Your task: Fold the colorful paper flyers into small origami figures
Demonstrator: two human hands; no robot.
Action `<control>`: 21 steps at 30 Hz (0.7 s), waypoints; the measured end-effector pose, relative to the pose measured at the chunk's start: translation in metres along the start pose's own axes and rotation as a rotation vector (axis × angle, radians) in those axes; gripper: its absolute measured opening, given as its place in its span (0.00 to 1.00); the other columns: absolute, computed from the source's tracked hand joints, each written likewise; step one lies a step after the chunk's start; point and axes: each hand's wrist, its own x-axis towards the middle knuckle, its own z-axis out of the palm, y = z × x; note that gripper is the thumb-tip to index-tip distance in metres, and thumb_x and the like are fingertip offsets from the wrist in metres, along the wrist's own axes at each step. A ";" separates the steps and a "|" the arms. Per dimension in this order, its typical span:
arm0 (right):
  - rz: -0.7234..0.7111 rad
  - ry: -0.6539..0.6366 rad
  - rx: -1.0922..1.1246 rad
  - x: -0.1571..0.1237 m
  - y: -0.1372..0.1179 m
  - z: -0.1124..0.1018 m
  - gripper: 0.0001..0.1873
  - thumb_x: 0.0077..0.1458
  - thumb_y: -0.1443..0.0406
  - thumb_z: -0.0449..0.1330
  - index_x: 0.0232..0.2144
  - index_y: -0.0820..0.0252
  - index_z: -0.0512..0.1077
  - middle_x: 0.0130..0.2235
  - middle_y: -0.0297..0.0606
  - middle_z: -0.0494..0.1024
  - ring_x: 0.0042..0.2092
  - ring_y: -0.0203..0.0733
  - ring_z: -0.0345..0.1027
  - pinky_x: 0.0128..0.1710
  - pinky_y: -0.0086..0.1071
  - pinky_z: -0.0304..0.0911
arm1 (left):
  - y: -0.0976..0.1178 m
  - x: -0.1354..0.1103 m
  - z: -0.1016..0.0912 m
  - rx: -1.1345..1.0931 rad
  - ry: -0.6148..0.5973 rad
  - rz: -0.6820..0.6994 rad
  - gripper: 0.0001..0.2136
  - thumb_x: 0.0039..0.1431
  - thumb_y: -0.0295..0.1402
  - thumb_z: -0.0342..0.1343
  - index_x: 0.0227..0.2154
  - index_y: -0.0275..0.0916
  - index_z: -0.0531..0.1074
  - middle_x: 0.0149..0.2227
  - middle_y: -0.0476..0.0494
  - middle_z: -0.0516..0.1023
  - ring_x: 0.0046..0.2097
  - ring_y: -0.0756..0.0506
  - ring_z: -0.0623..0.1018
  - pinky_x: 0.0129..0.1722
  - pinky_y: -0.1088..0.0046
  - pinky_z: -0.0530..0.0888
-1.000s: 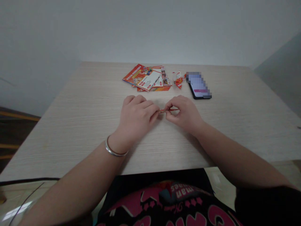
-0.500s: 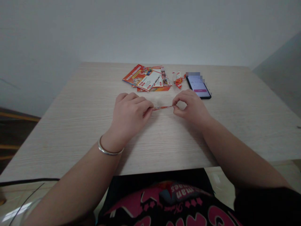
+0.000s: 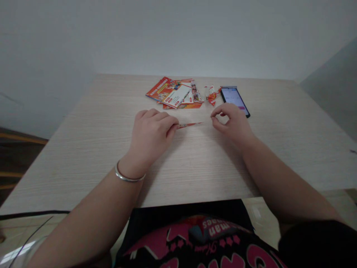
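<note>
My left hand [image 3: 154, 132] pinches one end of a narrow folded paper strip [image 3: 189, 125], printed red and white. The strip points to the right above the table and narrows to a thin tip. A small gap separates that tip from my right hand [image 3: 231, 121], whose thumb and forefinger curve together in a ring with nothing seen between them. Behind my right hand lies a crumpled red and white paper piece [image 3: 212, 97]. The left fingers hide the strip's near end.
Several printed leaflets [image 3: 175, 95] lie overlapping at the back of the pale wooden table [image 3: 92, 149]. A phone [image 3: 237, 100] with a lit screen rests at the back right, partly behind my right hand. A wall [image 3: 178, 41] rises behind the table.
My right hand has let go of the strip's right end and moved slightly right and away. The left hand keeps hold of the strip and has shifted a little left.
</note>
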 end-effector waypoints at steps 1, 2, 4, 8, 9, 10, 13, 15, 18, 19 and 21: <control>-0.017 0.008 0.026 0.000 -0.002 0.002 0.03 0.54 0.64 0.61 0.32 0.54 0.75 0.35 0.38 0.80 0.40 0.47 0.72 0.43 0.42 0.66 | 0.002 0.000 0.001 -0.001 0.004 0.009 0.10 0.67 0.34 0.52 0.35 0.42 0.78 0.34 0.43 0.82 0.40 0.39 0.77 0.42 0.58 0.68; -0.040 -0.001 0.054 0.000 -0.004 0.004 0.04 0.56 0.63 0.61 0.34 0.53 0.76 0.37 0.38 0.81 0.41 0.47 0.73 0.44 0.43 0.66 | 0.004 0.000 0.002 -0.002 0.006 0.021 0.10 0.67 0.34 0.52 0.34 0.42 0.78 0.34 0.42 0.82 0.40 0.38 0.77 0.43 0.57 0.68; -0.115 -0.092 0.105 0.001 -0.010 0.009 0.04 0.56 0.62 0.63 0.34 0.53 0.76 0.37 0.37 0.82 0.41 0.46 0.74 0.46 0.43 0.66 | 0.009 0.000 0.003 -0.007 0.004 0.044 0.10 0.67 0.33 0.51 0.35 0.42 0.77 0.35 0.42 0.82 0.40 0.39 0.77 0.45 0.56 0.68; -0.152 -0.097 0.111 0.000 -0.019 0.017 0.06 0.59 0.62 0.62 0.31 0.53 0.77 0.33 0.35 0.82 0.38 0.44 0.74 0.44 0.41 0.66 | 0.014 0.000 0.003 -0.005 0.009 0.042 0.10 0.67 0.33 0.51 0.34 0.41 0.77 0.35 0.42 0.82 0.41 0.39 0.77 0.48 0.55 0.67; -0.153 -0.077 0.104 0.000 -0.021 0.018 0.06 0.60 0.62 0.62 0.31 0.53 0.77 0.33 0.35 0.82 0.38 0.44 0.74 0.44 0.41 0.66 | 0.015 0.000 0.004 -0.002 0.017 0.037 0.10 0.66 0.33 0.51 0.34 0.41 0.77 0.35 0.43 0.81 0.41 0.39 0.77 0.49 0.54 0.67; -0.157 -0.065 0.095 -0.001 -0.023 0.019 0.06 0.60 0.63 0.62 0.31 0.54 0.78 0.33 0.35 0.82 0.38 0.44 0.74 0.44 0.41 0.66 | 0.015 0.000 0.004 0.003 0.028 0.038 0.09 0.66 0.33 0.51 0.34 0.41 0.77 0.35 0.43 0.81 0.41 0.39 0.77 0.49 0.54 0.67; -0.175 -0.056 0.036 -0.004 -0.032 0.019 0.07 0.60 0.63 0.62 0.30 0.55 0.78 0.32 0.36 0.82 0.38 0.44 0.74 0.42 0.40 0.66 | 0.017 0.000 0.007 0.018 0.062 0.085 0.09 0.66 0.33 0.51 0.34 0.41 0.76 0.34 0.44 0.81 0.40 0.40 0.77 0.48 0.55 0.67; -0.190 -0.072 -0.030 -0.005 -0.039 0.020 0.08 0.61 0.63 0.61 0.30 0.57 0.78 0.32 0.38 0.82 0.38 0.46 0.73 0.42 0.41 0.66 | 0.020 0.001 0.009 0.014 0.068 0.123 0.09 0.66 0.32 0.51 0.33 0.40 0.76 0.33 0.44 0.80 0.39 0.40 0.76 0.47 0.57 0.68; -0.201 -0.146 -0.106 -0.005 -0.046 0.021 0.09 0.61 0.63 0.61 0.29 0.57 0.78 0.33 0.40 0.81 0.39 0.47 0.72 0.43 0.41 0.65 | 0.023 0.002 0.012 0.001 0.057 0.150 0.10 0.66 0.32 0.51 0.32 0.40 0.75 0.32 0.44 0.80 0.38 0.41 0.76 0.46 0.58 0.68; -0.206 -0.168 -0.112 -0.004 -0.047 0.021 0.09 0.61 0.63 0.60 0.29 0.56 0.78 0.33 0.40 0.81 0.39 0.47 0.72 0.43 0.42 0.65 | 0.023 0.002 0.013 -0.001 0.053 0.154 0.10 0.66 0.33 0.51 0.32 0.41 0.75 0.32 0.44 0.80 0.38 0.41 0.76 0.45 0.58 0.68; -0.227 -0.195 -0.098 -0.003 -0.047 0.022 0.09 0.61 0.64 0.60 0.29 0.57 0.77 0.33 0.39 0.81 0.39 0.47 0.71 0.44 0.41 0.65 | 0.024 0.002 0.013 0.001 0.042 0.158 0.09 0.64 0.33 0.52 0.30 0.41 0.75 0.31 0.43 0.80 0.37 0.40 0.76 0.44 0.58 0.68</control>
